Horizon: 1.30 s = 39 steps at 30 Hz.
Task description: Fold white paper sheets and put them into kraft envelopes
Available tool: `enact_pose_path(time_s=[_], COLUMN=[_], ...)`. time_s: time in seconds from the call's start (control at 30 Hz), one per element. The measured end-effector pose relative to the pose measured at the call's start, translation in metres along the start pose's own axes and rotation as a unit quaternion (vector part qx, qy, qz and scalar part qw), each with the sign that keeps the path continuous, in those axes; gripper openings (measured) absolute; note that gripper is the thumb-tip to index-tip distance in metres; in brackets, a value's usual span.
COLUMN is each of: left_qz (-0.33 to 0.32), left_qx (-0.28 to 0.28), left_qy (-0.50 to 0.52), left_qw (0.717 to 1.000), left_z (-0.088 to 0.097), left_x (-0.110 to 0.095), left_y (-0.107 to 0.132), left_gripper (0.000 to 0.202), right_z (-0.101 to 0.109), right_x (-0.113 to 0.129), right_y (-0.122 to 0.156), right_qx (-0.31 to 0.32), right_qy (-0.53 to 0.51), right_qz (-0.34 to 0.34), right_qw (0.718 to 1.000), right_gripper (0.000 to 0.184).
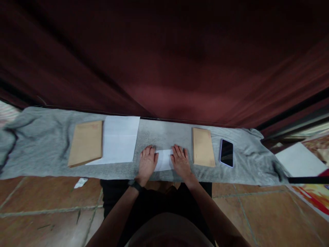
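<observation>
A large stack (86,144) of brown envelope-like pieces lies well left of the white slip (163,160); a small stack (203,147) of the same kind lies nearer, right of the slip. Contents of either cannot be seen. The slip lies flat between the two hands: the left hand (147,164), palm down with fingers extended and close together, rests at its left end; the right hand (181,163), likewise flat, fingers slightly spread, rests at its right end. White paper (120,139) lies left of the slip, partly beneath the large stack; a phone (227,153), right of the slip, lies past the small stack. A rumpled grey cloth (164,132) underlies the slip; beyond it rises a dark red panel (164,61). Brown floor tiles (246,212) show below the slip.
</observation>
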<state>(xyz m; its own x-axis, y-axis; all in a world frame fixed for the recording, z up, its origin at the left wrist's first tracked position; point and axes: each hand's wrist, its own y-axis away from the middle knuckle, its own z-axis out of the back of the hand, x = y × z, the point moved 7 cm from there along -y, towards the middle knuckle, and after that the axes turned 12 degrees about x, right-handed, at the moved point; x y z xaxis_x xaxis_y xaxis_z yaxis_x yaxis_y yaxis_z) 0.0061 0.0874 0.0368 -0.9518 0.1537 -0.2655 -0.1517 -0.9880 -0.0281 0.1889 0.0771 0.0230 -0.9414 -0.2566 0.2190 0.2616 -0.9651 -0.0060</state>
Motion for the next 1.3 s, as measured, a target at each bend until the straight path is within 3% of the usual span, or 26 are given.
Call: enact_pose_path(time_s=[0.1,0.3,0.43,0.57,0.8,0.93,1.13,1.3], left_qz=[0.033,0.048,0.063,0.082,0.084,0.088,0.058,-0.035], left_qx=[0.014,0.023,0.018,0.063,0.101,0.104,0.050,-0.018], left_qy=[0.006,0.018,0.046,0.126,0.178,0.185,0.183,0.096], left_qw=[0.999,0.998,0.997,0.987,0.975,0.973,0.980,0.995], left_z=[0.003,0.006,0.006,0.002,-0.005,-0.013,-0.007,0.001], left_x=[0.002,-0.001,0.004,0.013,0.014,0.013,0.011,-0.025], left_y=[-0.006,-0.008,-0.011,-0.023,-0.040,-0.042,-0.037,-0.009], left_gripper=[0.025,0.022,0.018,0.002,0.006,0.017,0.032,0.047], right_z=[-0.002,-0.017,-0.017,-0.014,-0.004,-0.005,-0.014,-0.015], right_x=[0.010,0.038,0.039,0.037,0.026,0.036,0.044,0.042], right_y=[0.002,0.008,0.010,0.010,0.007,0.008,0.010,0.011], right_qx=[-0.025,-0.005,-0.006,-0.006,-0.031,-0.010,0.008,0.016], right_qy=[0.003,-0.005,-0.010,-0.021,-0.029,-0.030,-0.007,-0.008], right_qz=[-0.015,0.042,0.034,0.032,-0.022,-0.012,-0.028,-0.029], right_qw=[1.000,0.999,0.999,0.999,0.999,0.999,1.000,0.999], right_gripper=[0.051,0.055,0.054,0.053,0.056,0.055,0.058,0.058])
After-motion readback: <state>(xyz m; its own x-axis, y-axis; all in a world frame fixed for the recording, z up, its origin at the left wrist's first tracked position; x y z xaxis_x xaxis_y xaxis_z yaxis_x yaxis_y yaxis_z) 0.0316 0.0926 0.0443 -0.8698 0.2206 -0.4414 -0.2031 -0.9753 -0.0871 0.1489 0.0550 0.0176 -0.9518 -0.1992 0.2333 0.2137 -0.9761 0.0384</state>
